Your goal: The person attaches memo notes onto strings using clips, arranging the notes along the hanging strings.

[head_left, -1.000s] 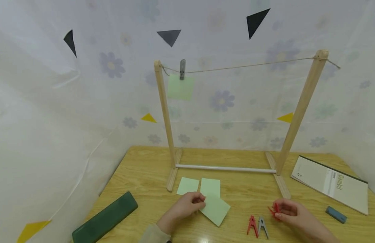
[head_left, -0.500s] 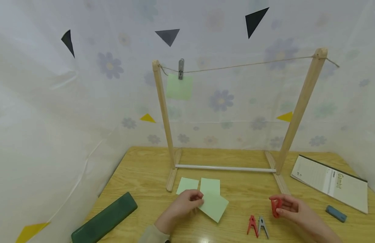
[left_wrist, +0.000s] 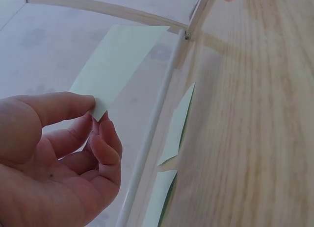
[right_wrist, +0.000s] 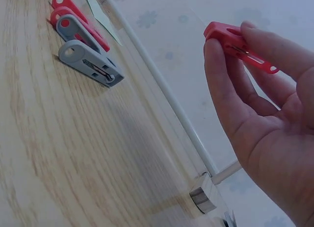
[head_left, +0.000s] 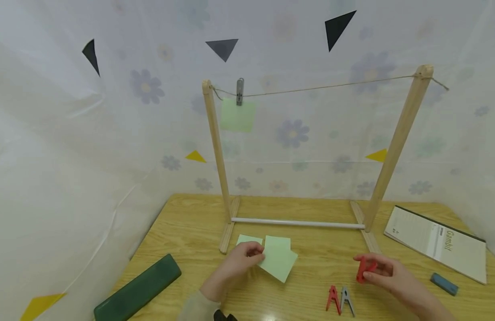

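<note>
My left hand (head_left: pixel 240 262) pinches one corner of a light green paper square (head_left: pixel 280 266), held above the table; the left wrist view shows the paper (left_wrist: pixel 122 55) between thumb and fingers. Two more green squares lie on the table, one (head_left: pixel 278 243) partly behind the held sheet, the other (head_left: pixel 247 238) partly behind the hand. My right hand (head_left: pixel 392 278) holds a red clothespin (head_left: pixel 364 269), seen in the right wrist view as a red clip (right_wrist: pixel 235 43) between thumb and fingertips. Left of it a red clothespin (head_left: pixel 333 299) and a grey one (head_left: pixel 346 300) stand side by side.
Behind the hands stands a wooden frame (head_left: pixel 399 142) with a string (head_left: pixel 332 87); a grey clothespin (head_left: pixel 240 92) holds a green square (head_left: pixel 237 117) on it. A green case (head_left: pixel 137 287) lies left. A notepad (head_left: pixel 435 243) and a blue block (head_left: pixel 444 284) lie right.
My left hand has moved slightly up and left with the paper, covering more of the left square. The red clothespin has turned in my right hand, which has risen a little.
</note>
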### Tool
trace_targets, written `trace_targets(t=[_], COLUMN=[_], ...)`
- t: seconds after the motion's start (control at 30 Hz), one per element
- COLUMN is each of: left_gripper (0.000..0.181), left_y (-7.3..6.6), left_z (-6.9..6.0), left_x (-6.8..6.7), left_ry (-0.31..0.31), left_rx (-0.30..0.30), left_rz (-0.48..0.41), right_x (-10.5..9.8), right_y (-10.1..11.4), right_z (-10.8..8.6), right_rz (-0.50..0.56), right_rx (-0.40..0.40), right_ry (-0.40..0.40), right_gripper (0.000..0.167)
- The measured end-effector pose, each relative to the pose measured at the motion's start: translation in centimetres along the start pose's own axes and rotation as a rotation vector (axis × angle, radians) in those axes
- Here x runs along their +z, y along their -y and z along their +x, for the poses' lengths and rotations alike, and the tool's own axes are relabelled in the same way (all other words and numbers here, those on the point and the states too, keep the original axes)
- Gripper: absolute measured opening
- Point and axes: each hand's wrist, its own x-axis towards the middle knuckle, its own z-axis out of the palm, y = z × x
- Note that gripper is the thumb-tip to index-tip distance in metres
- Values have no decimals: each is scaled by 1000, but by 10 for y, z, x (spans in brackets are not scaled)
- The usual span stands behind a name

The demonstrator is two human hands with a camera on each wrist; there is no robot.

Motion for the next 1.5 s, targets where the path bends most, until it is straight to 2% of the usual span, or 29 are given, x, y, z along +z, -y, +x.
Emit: trace_targets(t=[0.33,0.47,0.77,0.87,1.0,1.3,1.5], left_gripper=[20,21,23,24,21,24,25], left_y=[-14,-18,-27,-32,-36,-46,-54], left_z=[5,7,16,18,18,22,22], left_x=[-8,-9,-9,-13,-19,-30,-34], left_ry=[-16,-21,-70,-80,-78,-87,-111], left_rx=[28,47,53,71,84,84,104], left_rz=[42,24,-14,-14,-3,46,8], right_x=[-3,-1,-3,-4,-3,-5,-2], right_y=[5,9,35,45,59,83,96], right_z=[2,6,16,20,26,34,39], right_rz=[-20,-27,-37,-141,-264,-310,-335], right_rx=[-37,-61,-82,-113,-116,-170,-136], right_ry=[16,29,62,-2,-69,-44,-89], right_gripper=[47,46,47,47,47,44,40])
